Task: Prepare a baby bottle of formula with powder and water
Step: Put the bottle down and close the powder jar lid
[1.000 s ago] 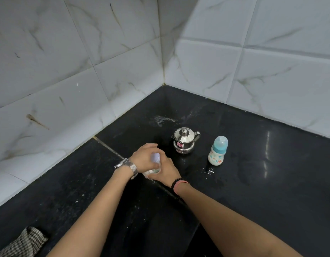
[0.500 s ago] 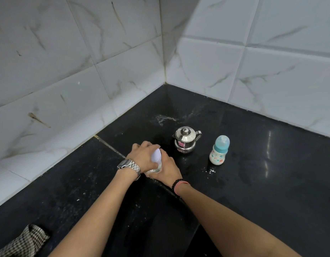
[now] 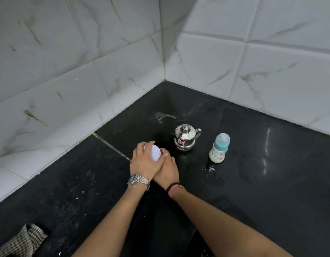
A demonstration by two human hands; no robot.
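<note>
A small jar with a white lid (image 3: 154,152) stands on the black counter (image 3: 253,191). My left hand (image 3: 143,162), with a metal watch on the wrist, grips the lid from the left with its fingers curled round the rim. Under and to the right of it, my right hand (image 3: 168,170) holds the jar's body, which is mostly hidden. A small steel pot with a lid and spout (image 3: 185,138) stands just right of the jar. Further right is the baby bottle (image 3: 219,151), upright, white with a pattern and a teal cap.
White marbled tile walls (image 3: 86,89) meet in a corner behind the counter. Spilled white powder (image 3: 210,168) lies in front of the bottle, and a whitish smear (image 3: 161,115) marks the counter behind the pot. A checked cloth (image 3: 21,242) lies at the bottom left.
My left hand has turned on the lid, so more of its white top shows. The view has shifted a little. Pot and bottle have not moved.
</note>
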